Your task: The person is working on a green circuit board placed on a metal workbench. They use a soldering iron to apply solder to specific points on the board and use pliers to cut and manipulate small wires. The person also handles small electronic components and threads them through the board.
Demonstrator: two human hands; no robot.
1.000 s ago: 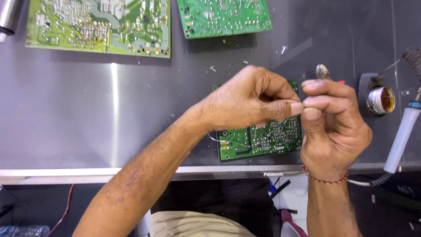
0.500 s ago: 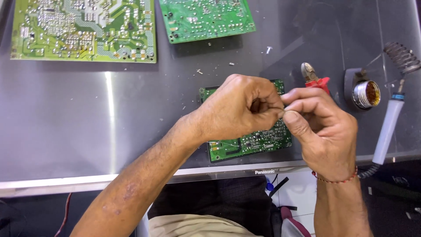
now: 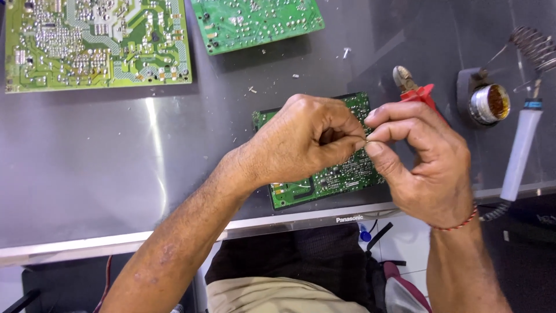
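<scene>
Grey brushed metal makes up the worktop (image 3: 87, 174), smooth and shiny, with a bright streak of glare left of my forearm. Nearest me, below its front edge, my lap shows in beige cloth with a dark bag beside it.

My left hand (image 3: 301, 145) and right hand (image 3: 423, 162) meet just above that edge. The fingers (image 3: 347, 146) of both hands are pinched shut, tip to tip, on something very thin between them, maybe a fine wire; it is too small for me to tell. Directly under my fingers lies a small green circuit board (image 3: 333, 179), solder side up, mostly hidden by both hands.

Just beyond my right fingers, red-handled cutters (image 3: 414, 87) lie partly behind my knuckles. Further right sits a round tin of brassy wool (image 3: 489, 103), and beside it a white-handled soldering iron (image 3: 521, 150) rests in a coiled wire stand (image 3: 533, 46). Tiny bits of debris (image 3: 346, 52) speckle the metal beyond my left knuckles.

Farthest off, a large pale green board (image 3: 92, 43) lies up to the left and a darker green board (image 3: 258, 20) straight ahead, both flat and well apart from my hands.

Compared with a moment ago, my hands have stayed pinched together over the small board, and everything sits a little lower in view.
</scene>
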